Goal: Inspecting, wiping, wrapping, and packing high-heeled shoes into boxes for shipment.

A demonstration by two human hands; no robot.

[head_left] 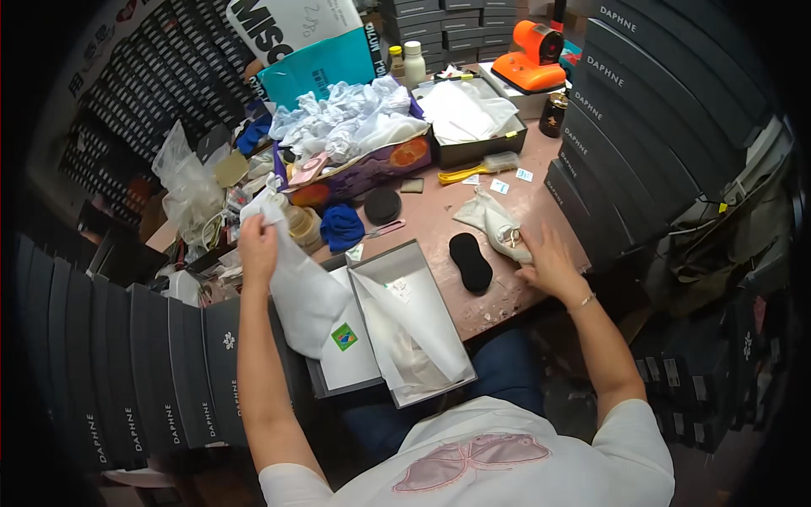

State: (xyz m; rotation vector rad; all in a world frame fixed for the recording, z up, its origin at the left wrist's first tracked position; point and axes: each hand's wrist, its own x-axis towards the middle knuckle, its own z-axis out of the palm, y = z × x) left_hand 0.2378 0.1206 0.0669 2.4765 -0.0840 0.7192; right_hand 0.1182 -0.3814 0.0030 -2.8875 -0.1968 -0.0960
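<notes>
My left hand (pixel 258 245) is closed on the upper end of a white tissue sheet (pixel 308 291), which hangs over the edge of an open shoebox. Its lower part lies beside a green sticker (pixel 345 336) on white paper. On the right, my right hand (pixel 553 264) has its fingers spread and touches the near end of a cream, cloth-like bundle (pixel 494 224) with a shiny or looped detail on top. Left of that lies a black insole-shaped pad (pixel 470 264). The grey shoebox (pixel 439 317) has white tissue inside.
Stacked dark shoeboxes stand at left (pixel 152 363) and right (pixel 650 110). A purple carton (pixel 363 169) of crumpled paper sits at the back. Nearby are a blue cloth (pixel 342 228), a black round tin (pixel 383 205), a yellow-handled brush (pixel 477 169) and an orange device (pixel 532 59).
</notes>
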